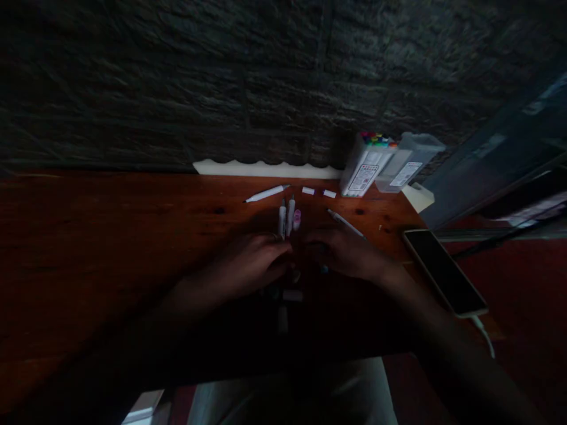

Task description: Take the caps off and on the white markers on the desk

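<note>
My left hand [259, 260] is over the middle of the wooden table, its fingers bent inward by the lower ends of two white markers [282, 218]. Deep shadow covers the fingertips, so what they pinch is unclear. Touching or close beside those markers is a small pink and white piece [297, 218]. Facing it from the right, my right hand [343, 251] has curled fingers, also dark, with their contents hidden. A small bluish piece [325, 269] shows under the right hand. Nearer me, two loose pale pieces, perhaps caps [292, 295], lie in the shadow.
An uncapped marker [266, 193] lies at the back, another [345, 222] on the right. Two white caps [308, 190] rest between. A clear case of markers [367, 168] stands beside another clear case [407, 165] by the stone wall. A phone [445, 271] with a cable lies right.
</note>
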Available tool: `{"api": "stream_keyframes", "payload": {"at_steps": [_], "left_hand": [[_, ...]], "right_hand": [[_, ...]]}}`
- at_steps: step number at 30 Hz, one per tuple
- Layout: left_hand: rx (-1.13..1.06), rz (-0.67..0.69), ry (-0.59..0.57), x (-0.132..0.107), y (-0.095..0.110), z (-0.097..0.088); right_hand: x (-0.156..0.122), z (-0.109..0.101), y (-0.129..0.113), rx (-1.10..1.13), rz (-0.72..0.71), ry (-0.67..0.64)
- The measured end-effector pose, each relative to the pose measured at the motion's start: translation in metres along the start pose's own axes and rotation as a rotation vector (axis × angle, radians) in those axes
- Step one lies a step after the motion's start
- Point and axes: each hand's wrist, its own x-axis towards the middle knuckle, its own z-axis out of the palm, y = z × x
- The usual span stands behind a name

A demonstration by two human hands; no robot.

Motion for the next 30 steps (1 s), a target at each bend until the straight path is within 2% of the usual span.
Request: {"api": "stream_keyframes", "payload": {"at_steps": [17, 30], "left_hand": [[-0.039, 0.045, 0.077, 0.005, -0.012, -0.004], [-0.064, 0.164, 0.099, 0.009, -0.015, -0.004]], "right_hand": [[0.004, 0.004, 0.013, 0.046, -0.020, 0.052], [0.004, 0.001, 0.015, 0.023, -0.031, 0.063]]}}
